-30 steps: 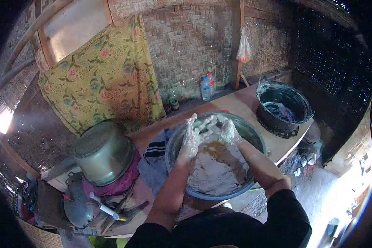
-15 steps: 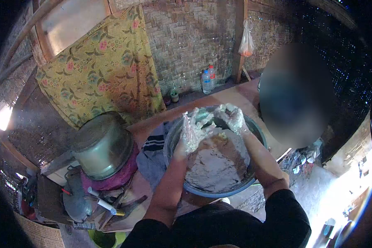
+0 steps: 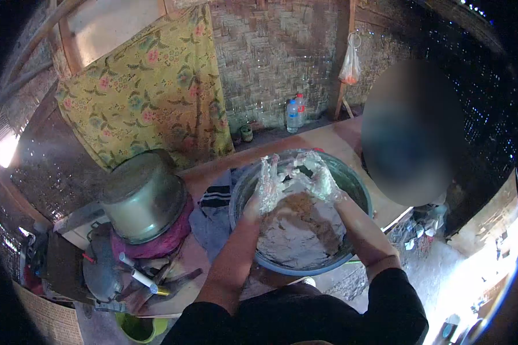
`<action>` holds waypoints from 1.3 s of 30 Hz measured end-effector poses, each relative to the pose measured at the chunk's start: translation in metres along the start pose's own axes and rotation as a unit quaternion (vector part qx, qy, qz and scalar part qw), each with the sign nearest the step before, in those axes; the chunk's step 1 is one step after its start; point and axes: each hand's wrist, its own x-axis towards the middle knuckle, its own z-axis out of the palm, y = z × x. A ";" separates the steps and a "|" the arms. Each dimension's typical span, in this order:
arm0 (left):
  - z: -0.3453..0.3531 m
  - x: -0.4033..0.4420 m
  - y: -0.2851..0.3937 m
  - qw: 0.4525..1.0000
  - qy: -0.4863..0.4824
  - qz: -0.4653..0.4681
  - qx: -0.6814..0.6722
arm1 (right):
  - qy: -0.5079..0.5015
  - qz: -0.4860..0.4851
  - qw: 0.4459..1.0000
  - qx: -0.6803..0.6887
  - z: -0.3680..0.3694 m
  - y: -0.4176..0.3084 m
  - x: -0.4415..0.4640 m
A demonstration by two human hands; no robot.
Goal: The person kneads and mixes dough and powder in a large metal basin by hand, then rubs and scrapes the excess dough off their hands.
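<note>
A large round basin (image 3: 362,230) stands in front of me, holding pale flour (image 3: 293,244) with a wet brown patch (image 3: 302,210) on it. My left hand (image 3: 269,187) is over the basin's far left part, fingers up and apart, thickly coated in sticky white dough. Opposite it, my right hand (image 3: 322,179) is coated too, its fingers bent loosely inward toward the left. Clumps of dough cling to the fingers and hang between the hands; where dough ends and fingertips begin is hard to make out.
Left of the basin lie a grey cloth (image 3: 210,221) and a big metal pot (image 3: 141,198) on a pink cloth. Bottles (image 3: 292,117) stand by the woven wall. A blurred shape (image 3: 411,135) is at right. A green bucket (image 3: 141,328) sits below the table.
Both hands have come slightly lower over the flour, and the right hand's fingers have moved a little toward the left hand. The whole view has shifted slightly.
</note>
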 end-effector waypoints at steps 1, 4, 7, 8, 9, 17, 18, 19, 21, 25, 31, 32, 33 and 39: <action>-0.001 -0.002 0.002 0.999 0.042 0.006 0.004 | 0.000 -0.010 1.000 -0.008 0.001 -0.010 0.005; -0.011 -0.011 0.002 0.956 -0.057 0.015 0.288 | -0.080 0.220 0.958 0.163 0.009 -0.022 0.002; -0.043 -0.014 -0.011 0.768 -0.101 0.174 0.608 | -0.089 0.377 0.886 0.253 0.009 -0.005 -0.014; -0.050 -0.006 -0.017 0.860 -0.095 0.134 0.483 | -0.117 0.353 0.899 0.231 0.003 0.010 -0.029; -0.057 0.001 -0.023 0.931 -0.079 0.101 0.341 | -0.142 0.327 0.911 0.208 -0.004 0.024 -0.044; -0.058 0.033 -0.028 0.851 0.117 0.315 0.405 | -0.135 0.361 0.719 0.578 -0.002 0.039 -0.021; -0.067 0.040 -0.031 0.846 0.125 0.326 0.403 | -0.148 0.363 0.716 0.578 0.002 0.041 -0.020; -0.080 0.047 -0.036 0.843 0.133 0.334 0.399 | -0.099 0.336 0.848 0.399 0.001 0.047 -0.025; -0.098 0.056 -0.041 0.838 0.153 0.349 0.390 | -0.054 0.358 0.907 0.214 -0.004 0.074 -0.026; -0.140 0.076 -0.057 0.850 0.170 0.389 0.312 | -0.091 0.285 0.946 0.125 0.002 0.110 -0.033; -0.173 0.098 -0.082 0.968 -0.027 0.238 0.069 | -0.365 0.187 0.912 -0.001 0.007 0.082 -0.039; -0.175 0.102 -0.083 0.941 0.014 0.230 0.247 | -0.389 0.042 0.909 -0.143 0.007 0.067 -0.040; -0.178 0.105 -0.084 0.882 0.057 0.215 0.415 | -0.378 0.026 0.906 -0.190 0.003 0.066 -0.046; -0.173 0.076 -0.098 0.488 0.208 0.252 0.810 | -0.286 0.149 0.908 -0.266 -0.026 0.088 -0.073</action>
